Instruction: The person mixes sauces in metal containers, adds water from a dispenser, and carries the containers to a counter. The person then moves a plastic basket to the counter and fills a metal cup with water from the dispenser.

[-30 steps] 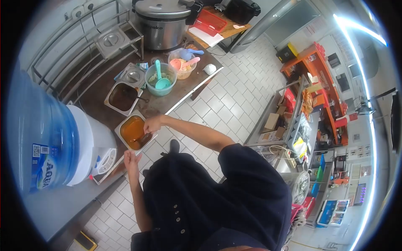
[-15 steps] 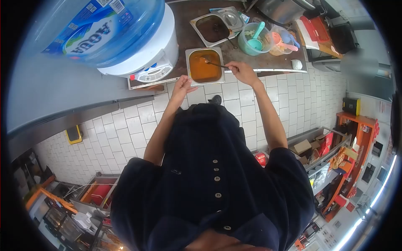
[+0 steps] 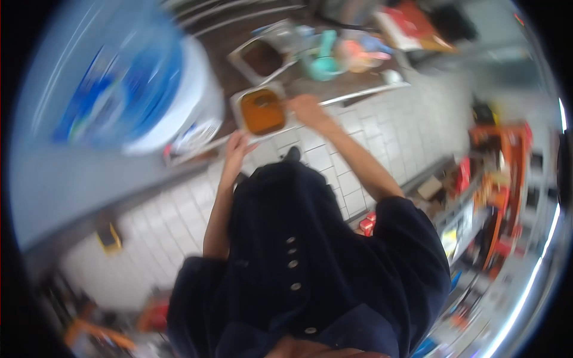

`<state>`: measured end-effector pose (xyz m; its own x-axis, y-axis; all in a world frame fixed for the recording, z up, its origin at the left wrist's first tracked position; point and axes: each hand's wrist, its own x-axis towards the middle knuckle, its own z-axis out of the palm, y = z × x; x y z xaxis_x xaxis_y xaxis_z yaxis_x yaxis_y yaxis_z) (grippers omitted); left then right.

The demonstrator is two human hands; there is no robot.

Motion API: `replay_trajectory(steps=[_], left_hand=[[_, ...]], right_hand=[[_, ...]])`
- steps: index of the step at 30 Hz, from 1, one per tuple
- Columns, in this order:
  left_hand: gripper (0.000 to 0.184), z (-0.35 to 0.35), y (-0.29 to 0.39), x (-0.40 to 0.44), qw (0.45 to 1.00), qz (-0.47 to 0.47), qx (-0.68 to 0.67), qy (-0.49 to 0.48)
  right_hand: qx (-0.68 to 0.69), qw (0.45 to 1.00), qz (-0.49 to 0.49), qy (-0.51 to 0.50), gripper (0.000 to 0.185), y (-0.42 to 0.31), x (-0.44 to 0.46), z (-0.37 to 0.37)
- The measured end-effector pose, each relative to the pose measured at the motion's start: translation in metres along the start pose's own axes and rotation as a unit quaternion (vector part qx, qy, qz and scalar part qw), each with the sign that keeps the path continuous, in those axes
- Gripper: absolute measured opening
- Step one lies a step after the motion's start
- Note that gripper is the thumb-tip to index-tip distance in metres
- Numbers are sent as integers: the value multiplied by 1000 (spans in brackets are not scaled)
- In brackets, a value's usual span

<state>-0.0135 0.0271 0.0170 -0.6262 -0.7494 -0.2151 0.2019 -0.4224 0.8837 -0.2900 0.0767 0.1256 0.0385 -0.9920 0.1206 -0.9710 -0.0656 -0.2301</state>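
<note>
A square metal container of orange-brown sauce (image 3: pixel 262 112) stands at the counter's front edge. My left hand (image 3: pixel 237 146) is at its near left corner, fingers partly spread and touching or close to the rim. At its right side is my right hand (image 3: pixel 307 110), closed on a spoon whose handle is smeared by motion; the spoon's head is hard to make out in the sauce. Behind sits a second metal container with dark contents (image 3: pixel 261 58). To the right are a tub with a green ladle (image 3: pixel 324 64) and a tub with a pink scoop (image 3: pixel 358 56).
A large blue water bottle (image 3: pixel 128 89) on a white dispenser (image 3: pixel 200 95) stands at the left. A small white object (image 3: pixel 391 77) lies near the counter's right edge. Boxes fill a shelf (image 3: pixel 439 188) at the right, and a yellow-edged object (image 3: pixel 109 238) is on the tiled floor.
The view has swung and tilted and is now blurred. Since half a second ago, my right hand has come closer to the sauce container's right rim. My left hand stays at the near left corner.
</note>
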Motion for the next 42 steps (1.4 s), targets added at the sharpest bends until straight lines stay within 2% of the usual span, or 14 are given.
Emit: replay_trajectory(steps=[1,3,8,16,21,22,23,27,28,35,38,40,41,42], left_hand=[[21,5,2,2,1000,-20,-3,16],[27,-1,-7,9,998,-47,27,18],[21,-18,-12,15,996,-91,17,19],[19,-14,5,14,993,-116,-8,-26],[27,-4,1,9,996,-89,7,1],[30,-6,-4,10,996,-84,10,10],[32,-15,-16,12,997,-75,-16,-1],[30,4,-6,-5,994,-84,-65,33],[25,10,-1,-9,991,-76,-100,42],[9,-12,25,-43,990,-83,-116,20],[7,-16,33,-71,990,-72,-115,30],[6,-18,40,-89,989,-78,-118,50],[6,-20,46,-100,988,-87,-113,58],[6,-26,49,-110,988,-80,-115,64]], right_hand=[[5,993,70,-94,19,0,9,12],[-88,995,44,-34,16,2,8,54],[1,991,72,-109,17,-40,2,35],[97,984,58,-136,19,-36,-10,-21],[11,991,130,-24,13,-13,-3,-3],[2,994,108,-23,14,-8,-2,8],[37,993,91,62,15,-7,-5,15],[-1,991,94,-97,16,-9,-1,34],[-2,993,72,-91,18,-10,-2,39],[150,960,-27,-234,21,-62,18,4],[185,956,-38,-225,22,-86,26,-19],[112,978,-24,-171,25,-103,36,-33],[84,989,-65,-100,30,-102,37,-18],[84,989,-75,-100,30,-110,43,-20]])
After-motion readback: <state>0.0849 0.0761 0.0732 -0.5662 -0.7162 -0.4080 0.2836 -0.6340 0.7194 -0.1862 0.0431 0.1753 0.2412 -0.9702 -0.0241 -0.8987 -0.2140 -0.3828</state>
